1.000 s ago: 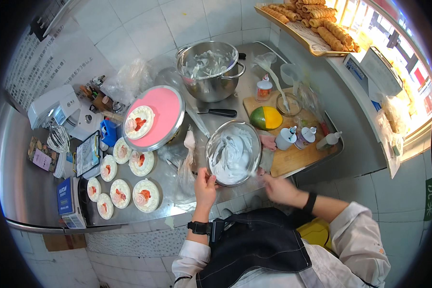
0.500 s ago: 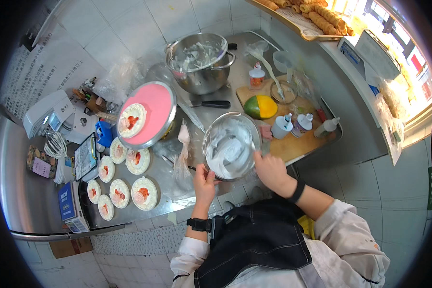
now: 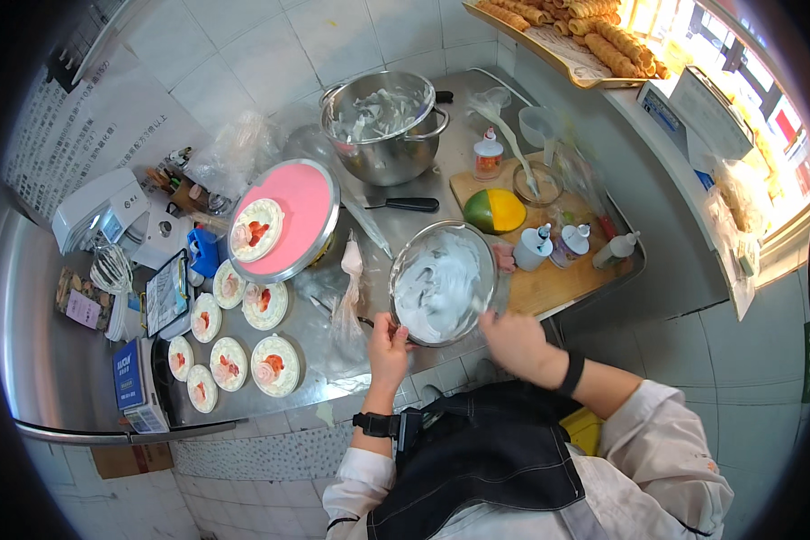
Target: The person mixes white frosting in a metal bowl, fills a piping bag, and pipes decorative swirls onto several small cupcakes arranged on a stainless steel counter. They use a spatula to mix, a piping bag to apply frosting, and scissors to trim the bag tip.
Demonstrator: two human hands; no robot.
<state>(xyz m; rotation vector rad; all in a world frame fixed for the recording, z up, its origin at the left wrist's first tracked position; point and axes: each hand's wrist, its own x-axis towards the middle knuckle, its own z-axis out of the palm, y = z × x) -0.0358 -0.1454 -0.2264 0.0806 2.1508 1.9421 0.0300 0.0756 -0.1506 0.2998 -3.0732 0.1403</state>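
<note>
You are in what looks like a bakery kitchen: small, round cream-topped cakes (image 3: 277, 366) and a pink turntable (image 3: 304, 211) stand on your steel worktop (image 3: 252, 403), the metal bowl (image 3: 488, 261) before you holds white cream (image 3: 436, 279), pale tiles (image 3: 252, 63) line the wall behind, and a tray (image 3: 540, 52) of golden pastry rolls (image 3: 616, 54) sits near a bright window (image 3: 729, 36)

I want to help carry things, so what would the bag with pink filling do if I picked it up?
The bag would probably flop, since its clear plastic looks thin and crumpled. The pink filling looks soft, so it might squish when squeezed.
</note>
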